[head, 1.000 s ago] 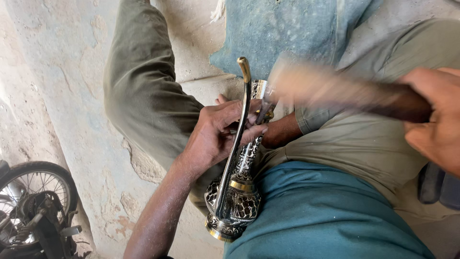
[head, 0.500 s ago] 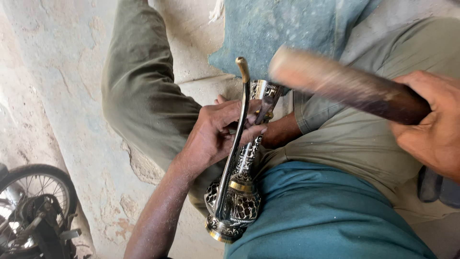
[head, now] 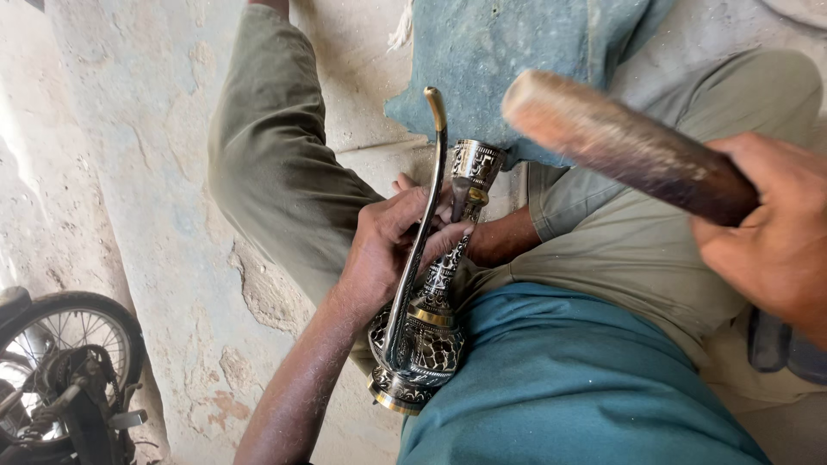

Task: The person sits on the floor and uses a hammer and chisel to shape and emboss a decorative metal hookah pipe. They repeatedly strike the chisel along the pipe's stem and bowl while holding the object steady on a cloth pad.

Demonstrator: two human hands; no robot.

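My left hand grips the neck of an engraved brass ewer that lies across my lap, its round base toward me and its patterned mouth pointing away. A long curved spout runs over the back of my fingers. A small chisel seems pinched against the neck, mostly hidden by the hand. My right hand holds a thick dark wooden mallet raised above the ewer, its pale end up and to the left, apart from the metal.
I sit cross-legged in olive trousers and a teal shirt. A teal cushion lies ahead on the dusty concrete floor. A motorcycle wheel stands at the lower left.
The mallet has swung up and back from its blurred position near the ewer's mouth. My left hand and the ewer have stayed in place.
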